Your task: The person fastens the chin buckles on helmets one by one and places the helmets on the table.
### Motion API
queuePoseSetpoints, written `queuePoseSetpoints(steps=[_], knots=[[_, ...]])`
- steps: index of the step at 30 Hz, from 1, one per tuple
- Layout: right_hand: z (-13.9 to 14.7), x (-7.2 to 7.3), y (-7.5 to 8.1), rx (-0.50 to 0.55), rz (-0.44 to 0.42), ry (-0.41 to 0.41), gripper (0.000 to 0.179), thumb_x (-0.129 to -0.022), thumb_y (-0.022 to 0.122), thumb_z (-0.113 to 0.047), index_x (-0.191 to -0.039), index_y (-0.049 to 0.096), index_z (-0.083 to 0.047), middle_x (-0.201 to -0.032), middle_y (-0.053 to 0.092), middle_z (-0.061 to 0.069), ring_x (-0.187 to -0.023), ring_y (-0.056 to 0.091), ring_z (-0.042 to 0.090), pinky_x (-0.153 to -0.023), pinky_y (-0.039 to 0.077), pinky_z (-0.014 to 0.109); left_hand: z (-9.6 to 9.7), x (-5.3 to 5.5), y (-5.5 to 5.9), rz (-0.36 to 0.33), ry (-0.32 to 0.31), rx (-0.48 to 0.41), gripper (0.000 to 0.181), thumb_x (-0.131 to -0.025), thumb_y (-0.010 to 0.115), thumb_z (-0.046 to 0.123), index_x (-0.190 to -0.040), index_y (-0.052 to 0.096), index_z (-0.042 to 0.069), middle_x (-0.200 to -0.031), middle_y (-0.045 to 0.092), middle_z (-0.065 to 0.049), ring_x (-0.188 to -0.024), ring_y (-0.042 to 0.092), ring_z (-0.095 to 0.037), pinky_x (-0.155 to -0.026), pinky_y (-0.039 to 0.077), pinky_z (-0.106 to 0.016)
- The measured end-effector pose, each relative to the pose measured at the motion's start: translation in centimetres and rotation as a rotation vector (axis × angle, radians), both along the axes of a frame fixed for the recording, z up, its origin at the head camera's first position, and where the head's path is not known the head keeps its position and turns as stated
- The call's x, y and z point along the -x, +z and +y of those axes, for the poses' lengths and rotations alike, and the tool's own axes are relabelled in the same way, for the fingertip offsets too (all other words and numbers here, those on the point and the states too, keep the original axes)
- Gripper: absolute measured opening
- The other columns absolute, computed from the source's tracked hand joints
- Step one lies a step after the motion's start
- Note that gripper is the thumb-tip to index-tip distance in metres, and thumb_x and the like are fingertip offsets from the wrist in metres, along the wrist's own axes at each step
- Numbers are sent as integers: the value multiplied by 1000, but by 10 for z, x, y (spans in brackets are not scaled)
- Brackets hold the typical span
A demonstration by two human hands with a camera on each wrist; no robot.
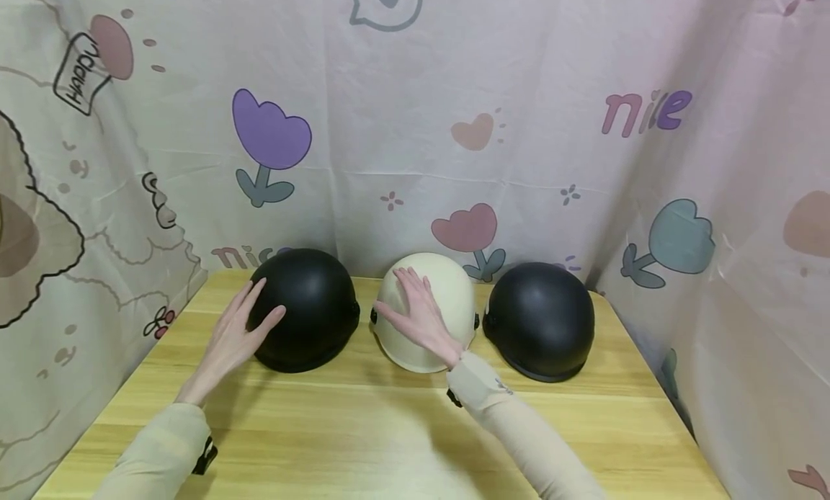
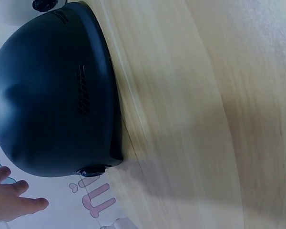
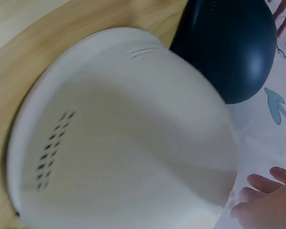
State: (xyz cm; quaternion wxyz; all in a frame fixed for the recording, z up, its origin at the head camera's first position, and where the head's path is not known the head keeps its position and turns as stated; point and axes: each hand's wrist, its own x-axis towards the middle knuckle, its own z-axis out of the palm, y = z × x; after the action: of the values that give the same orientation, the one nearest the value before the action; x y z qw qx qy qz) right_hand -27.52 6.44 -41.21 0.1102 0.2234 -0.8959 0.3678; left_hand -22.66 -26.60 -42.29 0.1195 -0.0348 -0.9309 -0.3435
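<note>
- Head: my left hand (image 1: 228,340), fingers spread and holding nothing, is at the left side of the left black helmet (image 1: 311,305); my right hand (image 1: 420,314), fingers loosely extended, grips nothing over the white helmet (image 1: 454,287). Both helmets stand domes up, side by side across the table (image 1: 337,442).
- Left wrist: backdrop (image 2: 57,210) shows between my fingers and the black helmet.
- Right wrist: my fingers are beside the white dome; I can't tell whether they touch.

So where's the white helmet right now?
In the head view, the white helmet sits near the middle of the back edge of the wood-grain table, between the left black helmet and right black helmet.
</note>
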Motion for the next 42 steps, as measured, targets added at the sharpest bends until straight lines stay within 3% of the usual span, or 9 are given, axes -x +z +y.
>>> queuePoseSetpoints(steps=[5, 12, 17, 23, 31, 42], knots=[[-13, 5, 0, 20, -19, 41, 75, -96, 64, -44, -155, 36, -8, -162, 37, 13, -156, 22, 29, -130, 9, 45, 0, 2, 0, 5, -2, -3, 78, -100, 54, 52, -163, 18, 23, -169, 11, -22, -149, 17, -56, -108, 18, -80], [-28, 8, -3, 79, -83, 85, 75, -95, 65, -43, -156, 35, -11, -164, 34, 10, -156, 25, 29, -125, 26, 50, -1, 2, -2, 16, -18, -40, 77, -100, 55, 49, -163, 18, 23, -169, 10, -21, -150, 15, -56, -109, 17, -80], [-36, 11, -6, 108, -116, 121, 76, -96, 65, -42, -158, 32, -12, -164, 35, 9, -152, 33, 26, -124, 30, 46, 0, 4, -1, 33, -32, -75, 76, -101, 55, 46, -163, 18, 24, -170, 9, -20, -150, 13, -55, -109, 17, -80], [-49, 15, -15, 144, -155, 145, 78, -95, 66, -40, -158, 31, -11, -164, 35, 9, -152, 34, 26, -124, 31, 46, 1, 4, -3, 48, -20, -100, 75, -100, 57, 45, -162, 21, 22, -169, 11, -22, -149, 13, -57, -109, 16, -80], [-62, 14, -25, 139, -173, 113, 80, -94, 66, -46, -158, 31, -14, -163, 36, 5, -151, 36, 23, -123, 33, 44, -2, 10, -8, 29, -19, -110, 75, -100, 56, 46, -162, 21, 25, -168, 5, -25, -149, 9, -58, -106, 17, -83], [-77, 20, -44, 215, -210, 137, 80, -93, 69, -39, -158, 31, -11, -164, 35, 6, -151, 35, 22, -123, 33, 44, -11, 15, -12, 8, -32, -139, 77, -101, 55, 45, -163, 16, 26, -168, 0, -26, -149, 3, -60, -104, 13, -85]])
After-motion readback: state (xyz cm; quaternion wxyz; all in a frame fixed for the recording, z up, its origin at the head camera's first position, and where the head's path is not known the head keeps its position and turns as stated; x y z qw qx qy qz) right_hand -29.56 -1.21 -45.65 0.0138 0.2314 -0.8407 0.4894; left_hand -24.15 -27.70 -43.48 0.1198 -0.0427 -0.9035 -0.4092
